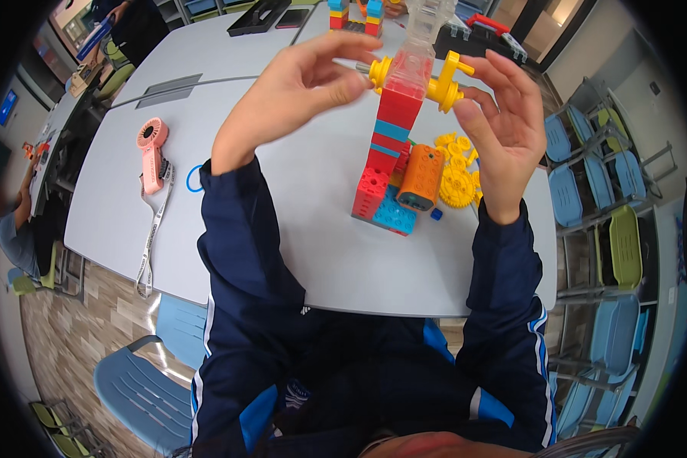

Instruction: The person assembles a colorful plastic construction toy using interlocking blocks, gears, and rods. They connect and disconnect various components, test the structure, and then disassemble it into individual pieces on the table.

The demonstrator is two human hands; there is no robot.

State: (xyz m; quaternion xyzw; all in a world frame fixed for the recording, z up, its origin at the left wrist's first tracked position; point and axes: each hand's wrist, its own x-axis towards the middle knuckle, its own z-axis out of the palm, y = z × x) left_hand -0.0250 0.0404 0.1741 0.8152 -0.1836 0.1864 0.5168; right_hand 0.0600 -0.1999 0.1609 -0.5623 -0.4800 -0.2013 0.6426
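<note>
A tall tower of red and blue building bricks (390,137) stands on the table in front of me, with clear red and colourless bricks (424,38) on top. A grey axle runs through its upper part. On it sit a yellow hub (379,73) at the left and a yellow crank (446,82) at the right. My left hand (301,88) is open beside the hub, fingers curved and thumb apart. My right hand (507,122) is open beside the crank, its fingertips close to it; contact is unclear. An orange block (421,177) rests against the tower's blue base (395,212).
Yellow gears (458,183) and a small blue piece (437,214) lie right of the tower. A pink handheld fan (153,153) with a strap and a blue ring (195,179) lie left. Farther back are a black tray (258,18), another brick build (356,17) and a dark case (488,38).
</note>
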